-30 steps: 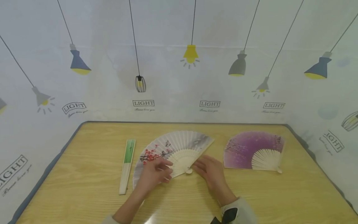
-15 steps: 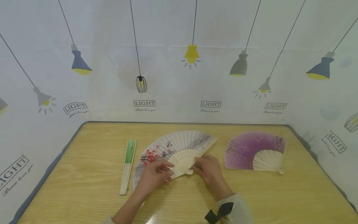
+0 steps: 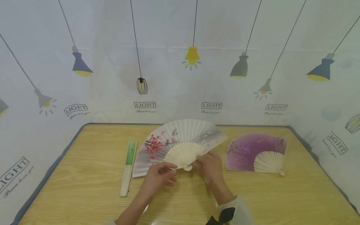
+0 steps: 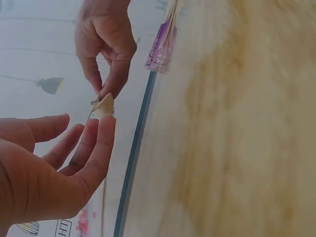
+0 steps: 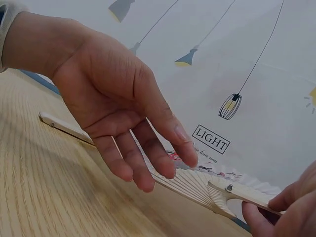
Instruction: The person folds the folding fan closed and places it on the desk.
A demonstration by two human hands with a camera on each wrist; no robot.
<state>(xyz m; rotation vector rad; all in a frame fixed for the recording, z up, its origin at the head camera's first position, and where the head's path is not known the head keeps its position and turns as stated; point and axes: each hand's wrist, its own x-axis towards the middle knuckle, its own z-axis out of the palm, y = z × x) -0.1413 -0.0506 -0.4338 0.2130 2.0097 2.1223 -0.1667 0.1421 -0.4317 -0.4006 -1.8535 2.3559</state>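
In the head view, a spread folding fan [image 3: 185, 134], white with red blossoms and grey shading, is raised and tilted above the table. My right hand [image 3: 211, 165] pinches the pale end rib by the fan's pivot, seen also in the right wrist view, where that hand [image 5: 291, 212] enters at the lower right corner. My left hand [image 3: 160, 178] is at the fan's left lower edge. In the left wrist view its fingers [image 4: 98, 153] are relaxed, with the thumb apart. Whether they touch the fan is unclear.
A folded green-and-cream fan [image 3: 128, 168] lies on the left of the wooden table [image 3: 78, 175]. On the right lies a spread purple fan [image 3: 250, 150] with pale ribs. A white sheet [image 3: 174, 75] printed with lamps surrounds the table's back and sides.
The white fan has risen off the table and tilted up, showing more of its left side. My right hand's fingers have come onto its end rib, while my left hand has barely shifted.
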